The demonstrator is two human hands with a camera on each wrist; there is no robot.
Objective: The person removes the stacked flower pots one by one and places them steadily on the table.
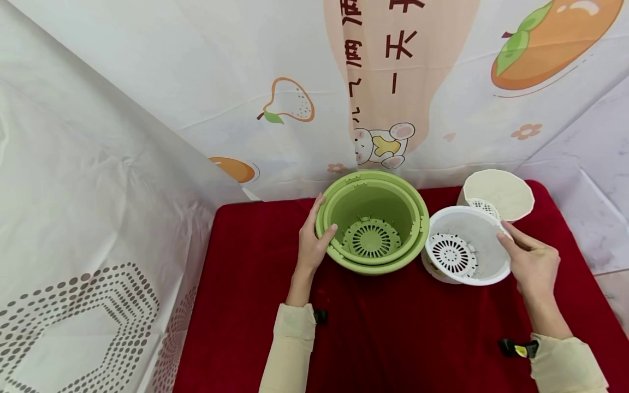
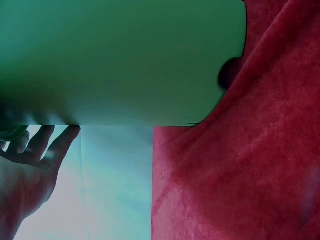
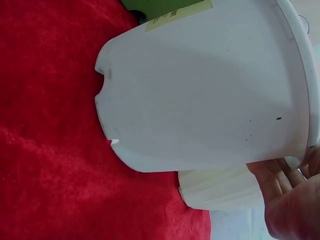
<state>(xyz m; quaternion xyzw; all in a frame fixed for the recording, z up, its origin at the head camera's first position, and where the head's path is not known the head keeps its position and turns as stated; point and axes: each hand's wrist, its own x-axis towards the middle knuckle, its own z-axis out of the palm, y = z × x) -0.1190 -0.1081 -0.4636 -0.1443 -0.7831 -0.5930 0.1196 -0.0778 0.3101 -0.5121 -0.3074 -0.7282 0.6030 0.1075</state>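
Two green plastic flower pots (image 1: 371, 267), one nested in the other, stand on the red cloth with a slotted base inside. My left hand (image 1: 313, 240) grips their left rim, thumb over the edge and fingers along the outer wall. In the left wrist view the fingers touch the green wall (image 2: 120, 60). To the right is a white flower pot (image 1: 484, 240) with a slotted base. My right hand (image 1: 533, 265) pinches its right rim, thumb inside and fingers outside. The right wrist view shows its smooth outer wall (image 3: 200, 100) and a yellowish label (image 3: 179, 16).
A cream pot (image 1: 498, 191) stands behind the white one, with a small perforated white piece (image 1: 484, 207) at its front. Red cloth (image 1: 393, 333) covers the table. A printed white sheet (image 1: 236, 71) hangs close behind, and another white sheet (image 1: 98, 191) hangs on the left.
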